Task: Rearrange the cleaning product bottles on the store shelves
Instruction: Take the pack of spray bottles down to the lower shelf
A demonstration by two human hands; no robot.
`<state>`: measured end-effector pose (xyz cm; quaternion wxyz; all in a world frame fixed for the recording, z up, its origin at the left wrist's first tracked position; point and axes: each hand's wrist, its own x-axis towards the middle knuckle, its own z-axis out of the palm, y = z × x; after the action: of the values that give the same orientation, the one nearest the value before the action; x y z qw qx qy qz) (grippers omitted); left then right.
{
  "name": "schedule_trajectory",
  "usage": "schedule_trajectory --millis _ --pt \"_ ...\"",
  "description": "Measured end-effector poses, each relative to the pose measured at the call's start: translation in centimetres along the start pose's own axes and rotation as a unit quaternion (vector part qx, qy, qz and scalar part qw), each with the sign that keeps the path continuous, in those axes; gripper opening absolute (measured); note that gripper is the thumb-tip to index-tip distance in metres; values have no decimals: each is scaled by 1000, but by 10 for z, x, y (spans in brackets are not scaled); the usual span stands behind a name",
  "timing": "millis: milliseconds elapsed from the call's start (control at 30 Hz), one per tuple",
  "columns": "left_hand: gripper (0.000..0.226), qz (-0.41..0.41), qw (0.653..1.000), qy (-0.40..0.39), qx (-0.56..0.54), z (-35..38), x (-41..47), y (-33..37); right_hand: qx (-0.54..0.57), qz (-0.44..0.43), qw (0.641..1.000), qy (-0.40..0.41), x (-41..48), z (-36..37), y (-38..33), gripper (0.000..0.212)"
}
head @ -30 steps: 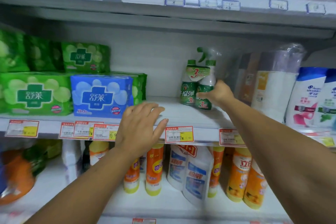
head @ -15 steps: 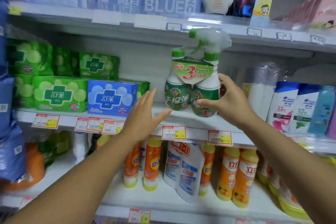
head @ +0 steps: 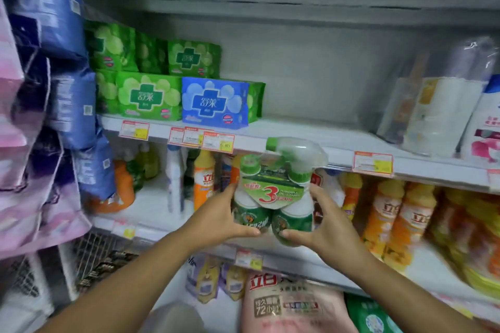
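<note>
- The green-and-white twin pack of cleaner bottles (head: 273,205), one with a translucent trigger sprayer and both banded by a green card printed with a red "3", sits at the centre of the view, held in the air in front of the lower shelf and clear of every board.
- At 12 o'clock from it, the white middle shelf (head: 311,135) is bare at its centre; its front edge carries red-and-yellow price tags (head: 217,142).
- At 10 o'clock lie green soft packs (head: 148,96) and a blue soft pack (head: 215,103), stacked on that shelf.
- At 2 o'clock stands a clear-wrapped bundle of white rolls (head: 438,116).
- Just behind the pack, from 9 to 3 o'clock, orange-and-yellow detergent bottles (head: 400,219) and white bottles crowd the lower shelf, leaving little open room there.
- At 6 o'clock a pink refill pouch (head: 289,303) lies on the shelf below.
- The left hand (head: 216,220) clasps the left bottle's side, thumb across its front near the base.
- The right hand (head: 324,230) wraps the right bottle, thumb under its front and fingers behind.
- Half a second ago the pack stood at the middle shelf's edge with only the right hand on it and the left hand open beside it; it has since come down off that shelf, and both hands now grip it.
</note>
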<state>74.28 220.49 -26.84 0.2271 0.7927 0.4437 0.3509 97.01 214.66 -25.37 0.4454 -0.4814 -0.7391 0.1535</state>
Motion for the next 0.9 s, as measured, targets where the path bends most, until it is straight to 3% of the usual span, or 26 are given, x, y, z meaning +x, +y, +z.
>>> schedule_trajectory --millis 167,433,567,733,900 --pt "97 -52 998 -9 -30 23 13 -49 28 49 998 -30 14 47 52 82" --pt "93 -103 995 6 -18 50 43 -96 7 103 995 -11 41 87 107 86" --pt "99 -117 993 12 -13 57 51 -104 -2 125 992 -11 49 93 123 91" --pt "105 -137 989 12 51 62 57 -106 3 135 991 -5 50 97 130 83" --pt "94 -127 991 37 29 72 53 -106 -10 149 989 8 48 102 135 90"
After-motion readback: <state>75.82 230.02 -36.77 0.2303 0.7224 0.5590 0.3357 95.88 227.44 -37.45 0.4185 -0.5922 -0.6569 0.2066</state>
